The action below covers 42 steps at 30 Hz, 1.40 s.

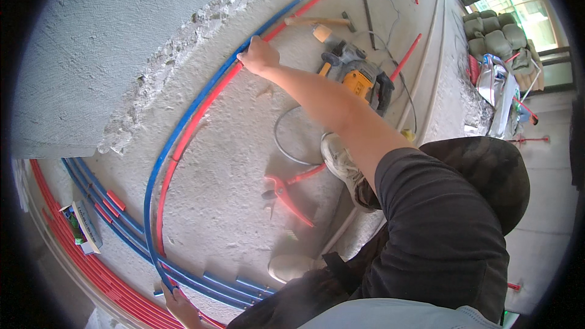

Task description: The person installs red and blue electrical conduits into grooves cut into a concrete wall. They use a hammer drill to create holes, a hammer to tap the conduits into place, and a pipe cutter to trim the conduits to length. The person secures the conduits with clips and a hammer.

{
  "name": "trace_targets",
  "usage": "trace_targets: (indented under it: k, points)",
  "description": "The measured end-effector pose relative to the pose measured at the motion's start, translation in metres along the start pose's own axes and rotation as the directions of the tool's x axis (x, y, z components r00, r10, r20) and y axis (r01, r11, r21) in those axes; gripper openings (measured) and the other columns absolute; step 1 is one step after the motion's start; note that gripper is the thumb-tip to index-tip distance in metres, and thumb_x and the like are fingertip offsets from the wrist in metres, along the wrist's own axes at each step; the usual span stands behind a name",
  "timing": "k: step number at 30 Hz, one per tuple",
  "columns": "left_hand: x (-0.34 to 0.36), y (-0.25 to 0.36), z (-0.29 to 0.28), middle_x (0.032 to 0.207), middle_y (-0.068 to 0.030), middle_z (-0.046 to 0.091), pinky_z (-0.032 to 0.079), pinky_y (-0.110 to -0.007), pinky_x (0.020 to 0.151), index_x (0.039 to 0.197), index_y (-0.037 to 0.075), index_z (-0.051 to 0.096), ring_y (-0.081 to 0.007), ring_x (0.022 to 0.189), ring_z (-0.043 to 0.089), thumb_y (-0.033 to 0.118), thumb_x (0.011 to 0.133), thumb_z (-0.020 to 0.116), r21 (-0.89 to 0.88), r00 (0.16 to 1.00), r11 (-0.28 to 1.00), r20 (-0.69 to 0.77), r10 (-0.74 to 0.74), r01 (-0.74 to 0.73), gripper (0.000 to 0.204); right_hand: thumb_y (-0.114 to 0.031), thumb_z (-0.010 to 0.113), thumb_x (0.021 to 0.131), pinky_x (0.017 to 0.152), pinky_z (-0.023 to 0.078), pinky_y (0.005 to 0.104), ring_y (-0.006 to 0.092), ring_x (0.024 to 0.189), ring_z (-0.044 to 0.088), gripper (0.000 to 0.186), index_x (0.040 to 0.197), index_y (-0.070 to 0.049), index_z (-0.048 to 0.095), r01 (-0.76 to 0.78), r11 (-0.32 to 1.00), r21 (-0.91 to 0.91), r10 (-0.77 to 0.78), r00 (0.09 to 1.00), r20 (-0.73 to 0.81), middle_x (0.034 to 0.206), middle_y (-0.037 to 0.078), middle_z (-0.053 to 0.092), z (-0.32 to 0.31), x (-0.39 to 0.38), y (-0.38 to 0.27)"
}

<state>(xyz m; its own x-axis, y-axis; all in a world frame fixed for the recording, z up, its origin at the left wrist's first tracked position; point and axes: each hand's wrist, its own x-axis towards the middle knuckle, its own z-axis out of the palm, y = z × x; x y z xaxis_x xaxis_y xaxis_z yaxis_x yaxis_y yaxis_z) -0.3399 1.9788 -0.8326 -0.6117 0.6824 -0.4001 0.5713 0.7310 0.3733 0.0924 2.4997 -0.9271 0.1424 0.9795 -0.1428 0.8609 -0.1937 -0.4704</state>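
Observation:
A long blue pipe (183, 123) and a red pipe (194, 125) curve side by side across the rough floor. Near the wall's broken base, my right hand (261, 56) is closed around the pair, its bare forearm reaching over from the right. Low at the left edge of my body, my left hand (181, 309) is closed where both pipes bend down together; its fingers are partly hidden. Between my hands and my shoes lies a red-handled pipe cutter (285, 198), touching neither hand.
A yellow and black power hammer (358, 82) with a cord lies beyond my shoe (342, 157), near a wooden-handled hammer (320, 21). Rows of blue pipes (201, 281) and red pipes (103, 274) run at lower left, with a small open box (82, 226). Filled sacks (496, 35) are stacked by the window.

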Motion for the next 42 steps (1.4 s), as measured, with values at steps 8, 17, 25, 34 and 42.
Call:
trace_targets:
  k: [8,17,25,34,42]
  points:
    - [-0.035,0.031,0.012,0.103,-0.0125,0.074,0.034,-0.025,0.045,0.154,0.007,0.049,-0.0099,0.054,0.044,0.012,0.11,0.048,-0.12,0.965,0.96,-0.036,-0.258,0.252,0.045,-0.044,0.069,0.093,0.107,0.039,0.0629,0.0335,0.13,0.054,0.043,0.121,-0.011,0.069,0.572,0.753,-0.326,-0.565,0.815,0.127,0.135,0.01,0.062,0.0,0.043,0.021]
    - [-0.047,0.058,0.023,0.108,-0.0137,0.072,0.046,-0.03,0.067,0.152,0.005,0.051,-0.02,0.078,0.059,0.01,0.108,0.049,-0.175,0.945,0.933,-0.037,-0.325,0.314,0.045,-0.047,0.058,0.1,0.103,0.041,0.0609,0.031,0.13,0.056,0.042,0.123,-0.012,0.061,0.732,0.52,-0.441,-0.633,0.677,0.376,0.133,0.009,0.063,-0.015,0.066,0.025]
    - [0.024,-0.002,0.044,0.087,-0.0048,0.064,0.045,-0.029,0.065,0.124,-0.002,0.064,-0.0138,0.078,0.058,0.012,0.102,0.058,-0.316,0.962,0.938,-0.179,-0.207,0.143,0.027,-0.038,0.061,0.1,0.103,0.046,0.0528,0.0358,0.128,0.056,0.041,0.129,-0.01,0.061,0.776,0.475,-0.415,-0.692,0.62,0.37,0.131,0.012,0.064,-0.004,0.08,0.016]
    - [0.016,-0.074,0.092,0.108,-0.0069,0.065,0.051,-0.028,0.083,0.131,-0.005,0.059,-0.0139,0.093,0.059,0.008,0.101,0.062,-0.589,0.929,0.807,-0.317,-0.192,-0.034,0.033,-0.031,0.06,0.101,0.102,0.047,0.052,0.0373,0.123,0.058,0.038,0.132,-0.008,0.064,0.843,0.307,-0.442,-0.75,0.501,0.433,0.129,0.016,0.065,-0.003,0.082,0.022]
    - [0.01,-0.057,0.067,0.14,-0.0211,0.064,0.054,-0.047,0.104,0.148,0.003,0.054,-0.0393,0.124,0.065,0.023,0.112,0.045,0.082,0.936,0.978,-0.313,-0.158,0.192,0.042,-0.034,0.062,0.099,0.101,0.049,0.0465,0.0298,0.122,0.057,0.03,0.12,-0.012,0.06,0.87,0.301,-0.39,-0.767,0.464,0.444,0.124,0.006,0.063,-0.001,0.062,0.0]
